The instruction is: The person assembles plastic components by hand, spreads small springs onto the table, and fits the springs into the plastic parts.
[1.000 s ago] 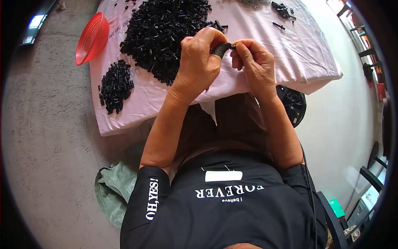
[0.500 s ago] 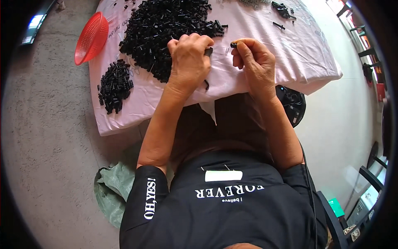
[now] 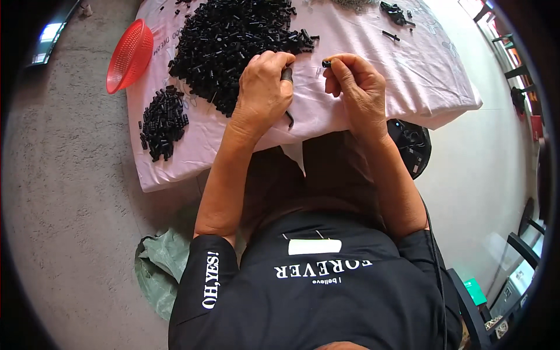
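Observation:
A big heap of small black plastic parts (image 3: 233, 41) lies on the pink cloth of the table (image 3: 361, 58). My left hand (image 3: 262, 93) rests at the heap's near edge, fingers curled around a short black tube (image 3: 287, 74). A thin black bent piece (image 3: 290, 119) lies on the cloth just below that hand. My right hand (image 3: 359, 87) is raised a little to the right, pinching a tiny black part (image 3: 326, 63) between thumb and forefinger. The two hands are apart.
A smaller pile of black parts (image 3: 163, 119) lies at the table's left near corner. A red mesh basket (image 3: 129, 55) leans off the left edge. More black pieces (image 3: 396, 11) lie at the far right. A green bag (image 3: 160, 268) is on the floor. A black object (image 3: 411, 146) sits under the table's right side.
My hands were together in front of me on one piece. They have separated: the left hand dropped to the edge of the heap, the right stayed up holding a small part.

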The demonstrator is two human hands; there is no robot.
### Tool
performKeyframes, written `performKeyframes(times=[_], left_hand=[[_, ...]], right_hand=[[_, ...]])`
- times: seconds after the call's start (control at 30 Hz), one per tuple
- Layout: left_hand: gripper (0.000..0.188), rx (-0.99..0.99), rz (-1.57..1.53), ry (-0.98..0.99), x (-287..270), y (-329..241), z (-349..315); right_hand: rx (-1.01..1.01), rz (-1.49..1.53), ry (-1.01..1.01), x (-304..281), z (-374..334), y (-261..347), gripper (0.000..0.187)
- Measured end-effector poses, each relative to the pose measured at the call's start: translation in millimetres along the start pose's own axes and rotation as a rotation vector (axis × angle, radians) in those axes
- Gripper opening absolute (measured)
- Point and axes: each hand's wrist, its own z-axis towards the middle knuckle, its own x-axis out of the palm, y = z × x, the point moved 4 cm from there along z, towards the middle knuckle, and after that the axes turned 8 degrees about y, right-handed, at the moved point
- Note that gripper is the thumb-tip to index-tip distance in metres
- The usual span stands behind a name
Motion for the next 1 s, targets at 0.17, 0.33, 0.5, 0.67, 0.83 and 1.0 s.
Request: performKeyframes(times=[0.17, 0.33, 0.5, 0.67, 0.83, 1.0], left_hand=[[0.029, 0.113, 0.035, -0.009, -3, 0, -3], [0.033, -0.001, -0.123, 0.01, -5, -3, -4], [0.031, 0.007, -0.713, -0.073, -9, -14, -7], [0.027, 0.002, -0.836, -0.08, -6, -22, -10], [0.025, -0.002, -0.866, -0.065, -3, -24, -11], [0.02, -0.038, -0.961, -0.08, -4, -31, -13]], right_hand=[[0.0, 0.011, -0.004, 1, 0, 1, 0.015], [0.011, -0.011, 0.005, 0, 0, 0, 0.015], [0.011, 0.005, 0.001, 0, 0, 1, 0.015], [0.02, -0.024, 0.02, 1, -1, 2, 0.015], [0.017, -0.027, 0.055, 0, -1, 3, 0.016], [0.037, -0.049, 0.077, 0, -1, 3, 0.017]])
